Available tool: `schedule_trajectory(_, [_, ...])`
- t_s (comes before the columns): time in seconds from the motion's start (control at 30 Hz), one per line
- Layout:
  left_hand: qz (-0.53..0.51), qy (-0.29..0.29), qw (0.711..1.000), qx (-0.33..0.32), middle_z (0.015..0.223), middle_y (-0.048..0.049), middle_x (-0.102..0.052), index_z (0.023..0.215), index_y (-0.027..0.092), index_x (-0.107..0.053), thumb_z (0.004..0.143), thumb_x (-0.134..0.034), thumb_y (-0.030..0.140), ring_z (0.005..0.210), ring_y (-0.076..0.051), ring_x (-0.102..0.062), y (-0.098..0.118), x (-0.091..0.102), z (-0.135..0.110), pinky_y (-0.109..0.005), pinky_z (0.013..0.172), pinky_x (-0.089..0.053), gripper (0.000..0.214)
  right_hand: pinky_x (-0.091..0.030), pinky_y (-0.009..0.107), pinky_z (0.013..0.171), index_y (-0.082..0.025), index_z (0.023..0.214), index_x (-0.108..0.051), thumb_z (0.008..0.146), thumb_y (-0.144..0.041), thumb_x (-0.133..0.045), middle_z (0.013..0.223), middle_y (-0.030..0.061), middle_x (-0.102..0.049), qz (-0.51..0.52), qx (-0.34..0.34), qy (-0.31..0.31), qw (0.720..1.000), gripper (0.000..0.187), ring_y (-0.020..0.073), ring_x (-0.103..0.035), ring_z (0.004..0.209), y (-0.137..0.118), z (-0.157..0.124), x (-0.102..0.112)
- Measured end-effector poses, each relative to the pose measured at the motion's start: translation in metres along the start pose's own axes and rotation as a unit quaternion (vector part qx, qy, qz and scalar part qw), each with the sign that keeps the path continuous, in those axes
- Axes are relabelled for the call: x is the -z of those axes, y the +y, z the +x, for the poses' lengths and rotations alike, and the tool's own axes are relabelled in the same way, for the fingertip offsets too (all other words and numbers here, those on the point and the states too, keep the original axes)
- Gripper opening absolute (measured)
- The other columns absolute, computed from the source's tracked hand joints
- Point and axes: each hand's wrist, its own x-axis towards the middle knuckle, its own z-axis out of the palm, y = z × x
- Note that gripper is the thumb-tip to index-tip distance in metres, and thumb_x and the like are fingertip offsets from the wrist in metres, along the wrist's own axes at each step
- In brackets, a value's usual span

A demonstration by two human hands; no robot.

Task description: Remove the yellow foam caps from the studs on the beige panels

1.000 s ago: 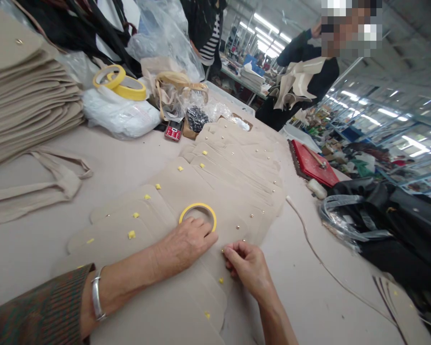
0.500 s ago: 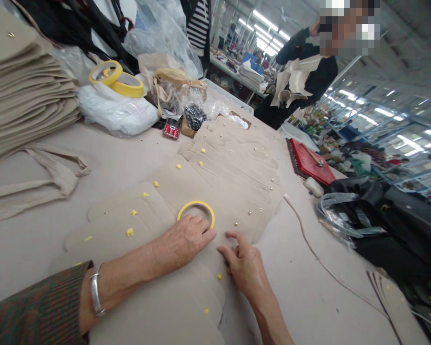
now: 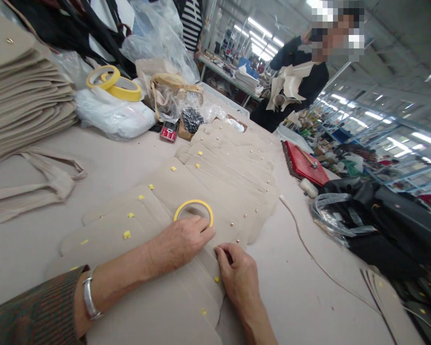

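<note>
My left hand point(image 3: 185, 237), with a silver bangle at the wrist, is closed on a roll of yellow tape point(image 3: 194, 203) standing tilted over beige fabric panels point(image 3: 158, 282). Its fingertips are partly hidden. Just to the right, my right hand point(image 3: 239, 268) pinches thumb and forefinger together at the panels. What lies between those fingertips is too small to make out. The panels overlap in a fanned row; small yellow tape pieces point(image 3: 127, 235) stick to several of them, and small metal studs point(image 3: 232, 224) show on others.
A tall stack of beige pieces point(image 3: 28, 91) and a loose strap point(image 3: 53, 177) lie at left. Behind are tape rolls point(image 3: 125, 89) on a white plastic bag point(image 3: 111, 112). On the right lie a cord point(image 3: 309, 254), a red block point(image 3: 305, 163) and black bags point(image 3: 388, 215). A person point(image 3: 298, 81) stands beyond.
My right hand has closed from spread thumb and forefinger into a pinch, a little lower and left. A stud its forefinger covered now shows. The left hand stays on the tape roll.
</note>
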Motion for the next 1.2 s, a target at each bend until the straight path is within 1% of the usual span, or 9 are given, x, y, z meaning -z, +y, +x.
schedule_trajectory(0.17, [-0.008,0.005,1.0,-0.002,0.082,-0.0031,-0.054,0.089,0.019,-0.051,0.089,-0.043,0.004,0.073,-0.021,-0.05,-0.004,0.004,0.0,-0.031,0.062,-0.038,0.016,-0.043,0.023,0.065,-0.021,0.081,-0.072,0.084,-0.015,-0.055,0.074,0.0007,-0.069,0.003,0.015,-0.028,0.999,0.018,0.015,-0.062,0.068,-0.003,0.008,0.003])
schedule_trajectory(0.4, [-0.09,0.052,0.994,-0.019,0.079,-0.0005,-0.058,0.11,0.019,-0.054,0.097,-0.038,0.012,0.072,-0.015,-0.056,-0.007,0.011,-0.001,-0.024,0.063,-0.045,0.022,-0.044,0.022,0.064,-0.022,0.078,-0.074,0.084,-0.015,-0.057,0.075,-0.0013,-0.072,0.096,0.01,-0.201,0.975,0.019,0.0147,-0.064,0.071,-0.003,0.016,0.028])
schedule_trajectory(0.5, [-0.141,0.085,0.986,-0.022,0.09,-0.0027,-0.066,0.138,0.019,-0.036,0.1,-0.037,0.019,0.083,-0.015,-0.064,-0.006,0.006,-0.003,-0.024,0.075,-0.052,0.038,-0.048,0.024,0.068,-0.021,0.093,-0.074,0.087,-0.018,-0.055,0.085,0.0021,-0.073,0.143,0.024,-0.102,0.984,0.02,0.0155,-0.065,0.075,-0.003,0.014,0.027])
schedule_trajectory(0.57, [-0.153,0.094,0.984,-0.012,0.102,-0.0061,-0.068,0.143,0.018,-0.028,0.101,-0.035,0.024,0.091,-0.016,-0.066,-0.005,0.002,-0.004,-0.027,0.08,-0.054,0.043,-0.05,0.024,0.068,-0.018,0.102,-0.071,0.089,-0.02,-0.055,0.09,0.0047,-0.072,0.176,0.046,0.007,0.983,0.02,0.015,-0.065,0.075,-0.005,0.011,0.024])
schedule_trajectory(0.63, [-0.152,0.092,0.984,-0.011,0.109,-0.0088,-0.068,0.141,0.017,-0.029,0.102,-0.032,0.028,0.096,-0.017,-0.067,-0.003,-0.001,-0.004,-0.028,0.081,-0.055,0.04,-0.05,0.024,0.069,-0.017,0.106,-0.067,0.089,-0.018,-0.056,0.09,0.0053,-0.07,0.189,0.098,0.067,0.975,0.02,0.0143,-0.063,0.076,-0.009,0.009,0.02])
schedule_trajectory(0.77, [-0.139,0.08,0.987,-0.02,0.106,-0.0091,-0.07,0.134,0.016,-0.034,0.103,-0.031,0.032,0.095,-0.018,-0.068,0.003,-0.001,-0.004,-0.028,0.078,-0.056,0.036,-0.05,0.026,0.074,-0.018,0.105,-0.064,0.089,-0.009,-0.054,0.092,0.0053,-0.067,0.146,0.204,0.086,0.964,0.021,0.0146,-0.062,0.083,-0.015,0.008,0.015])
schedule_trajectory(0.93, [-0.181,0.065,0.98,-0.044,0.108,-0.0076,-0.067,0.127,0.017,-0.039,0.103,-0.031,0.026,0.099,-0.018,-0.065,0.011,0.0,-0.003,-0.027,0.083,-0.052,0.028,-0.048,0.023,0.065,-0.018,0.089,-0.062,0.088,-0.004,-0.05,0.076,0.0021,-0.065,0.091,0.257,0.141,0.952,0.018,0.013,-0.06,0.069,-0.013,0.008,0.007])
schedule_trajectory(1.1, [-0.149,-0.011,0.989,-0.008,0.084,-0.0018,-0.062,0.096,0.018,-0.053,0.097,-0.041,0.017,0.077,-0.016,-0.06,0.015,0.009,0.003,-0.024,0.067,-0.045,0.013,-0.045,0.02,0.056,-0.017,0.082,-0.061,0.085,-0.004,-0.051,0.064,-0.0002,-0.06,0.043,0.27,0.219,0.937,0.017,0.0104,-0.056,0.056,-0.01,0.005,0.001])
schedule_trajectory(1.2, [-0.113,-0.009,0.993,0.014,0.076,-0.0007,-0.058,0.086,0.018,-0.055,0.094,-0.044,0.014,0.066,-0.015,-0.054,0.017,0.015,0.008,-0.024,0.056,-0.038,0.013,-0.046,0.019,0.054,-0.017,0.081,-0.064,0.083,-0.008,-0.053,0.063,-0.0005,-0.062,0.058,0.233,0.233,0.943,0.015,0.01,-0.057,0.052,-0.013,0.004,0.003])
